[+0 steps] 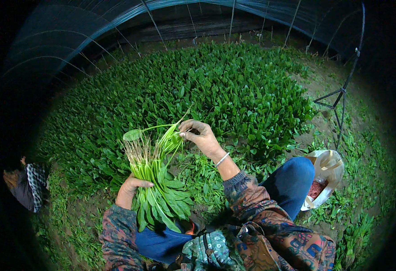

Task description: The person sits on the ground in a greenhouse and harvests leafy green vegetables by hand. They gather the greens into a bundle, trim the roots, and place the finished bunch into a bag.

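Observation:
My left hand [129, 188] grips a thick bunch of spinach-like leafy greens [160, 196] over my lap. The pale, thin roots [140, 149] point up and away, while the leaves fan out towards my knees. Beside the root end, my right hand [199, 135] pinches a smaller tuft of stems [171, 140] between thumb and fingers. One long stem with a round leaf [132, 134] sticks out to the left from that tuft. A white bracelet [222, 159] circles my right wrist.
A dense bed of growing greens [198, 88] spreads ahead. By my right knee stands a white bag [333, 172] with reddish contents. A black tripod stand [340, 95] rises at right. Another person [25, 186] is at far left. Cut greens [204, 176] litter the soil under a hooped tunnel.

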The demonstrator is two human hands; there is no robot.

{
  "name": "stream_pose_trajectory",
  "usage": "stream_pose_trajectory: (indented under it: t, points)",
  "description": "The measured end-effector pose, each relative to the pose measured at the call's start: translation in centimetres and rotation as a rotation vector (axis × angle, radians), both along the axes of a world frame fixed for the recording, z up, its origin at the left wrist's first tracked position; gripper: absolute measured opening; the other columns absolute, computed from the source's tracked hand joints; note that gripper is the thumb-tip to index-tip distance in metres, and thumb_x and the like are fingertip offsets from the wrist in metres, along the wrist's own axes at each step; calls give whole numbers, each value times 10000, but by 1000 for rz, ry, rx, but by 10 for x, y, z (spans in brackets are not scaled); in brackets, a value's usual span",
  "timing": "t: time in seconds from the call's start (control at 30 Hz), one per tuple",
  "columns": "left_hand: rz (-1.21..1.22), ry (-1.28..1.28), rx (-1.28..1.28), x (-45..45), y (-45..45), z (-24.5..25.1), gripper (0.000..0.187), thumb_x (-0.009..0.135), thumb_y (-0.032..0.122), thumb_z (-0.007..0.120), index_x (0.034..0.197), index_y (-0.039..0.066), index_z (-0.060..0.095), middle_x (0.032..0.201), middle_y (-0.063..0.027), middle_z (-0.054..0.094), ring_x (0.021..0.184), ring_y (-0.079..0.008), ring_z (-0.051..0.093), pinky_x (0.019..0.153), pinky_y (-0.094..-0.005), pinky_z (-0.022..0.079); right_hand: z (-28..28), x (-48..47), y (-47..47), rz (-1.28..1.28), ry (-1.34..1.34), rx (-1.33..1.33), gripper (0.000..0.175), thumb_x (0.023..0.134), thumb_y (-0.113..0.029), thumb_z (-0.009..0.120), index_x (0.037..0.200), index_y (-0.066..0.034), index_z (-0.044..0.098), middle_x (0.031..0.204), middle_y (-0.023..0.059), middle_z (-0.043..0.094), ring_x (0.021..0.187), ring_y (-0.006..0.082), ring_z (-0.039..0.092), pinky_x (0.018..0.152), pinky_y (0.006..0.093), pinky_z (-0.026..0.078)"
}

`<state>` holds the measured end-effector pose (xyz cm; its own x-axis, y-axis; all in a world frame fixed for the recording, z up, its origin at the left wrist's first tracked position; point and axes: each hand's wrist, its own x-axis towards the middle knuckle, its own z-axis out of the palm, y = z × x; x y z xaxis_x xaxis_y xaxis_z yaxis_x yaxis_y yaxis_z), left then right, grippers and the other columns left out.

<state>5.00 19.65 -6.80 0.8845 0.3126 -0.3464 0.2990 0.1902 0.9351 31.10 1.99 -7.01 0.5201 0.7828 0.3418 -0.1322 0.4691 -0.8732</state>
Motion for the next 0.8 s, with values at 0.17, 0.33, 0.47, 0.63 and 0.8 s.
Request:
stream_pose_trajectory:
  t: [0.17,0.33,0.47,0.63,0.8]
  points:
    - [15,-38,-26,0,2,-1,690,545,-40,739,1215,-1,578,1130,-86,653,1034,-233,617,963,-360,449,1,6,-5,67,702,334,205,894,-167,627,1082,-102,581,1038,33,601,970,179,596,851,381,500]
    - [3,3,-31,4,3,0,679,531,-26,770,1185,2,591,1077,-82,665,986,-220,628,908,-350,481,-6,-1,-6,-61,-62,-256,243,921,-230,606,1057,-36,551,887,40,574,783,132,563,693,266,483]
    - [-13,-14,28,7,1,2,696,531,-23,792,1193,0,578,1081,-76,658,989,-211,621,898,-343,484,-9,-1,-2,-1,233,68,114,927,-160,589,892,-54,566,755,-6,535,686,97,491,594,268,426]
    - [16,0,109,10,-4,6,774,532,-33,810,1254,16,535,1155,-80,627,1065,-222,590,943,-357,456,-9,4,-9,-61,355,-59,243,875,-206,653,1065,-82,567,999,29,574,906,154,578,777,356,524]
    - [-32,-79,512,21,-24,1,875,550,128,879,1297,16,437,1189,-83,582,1110,-207,552,983,-362,432,-17,0,-8,-25,356,-91,252,804,-82,680,1044,-45,612,961,39,620,861,139,589,746,294,504]
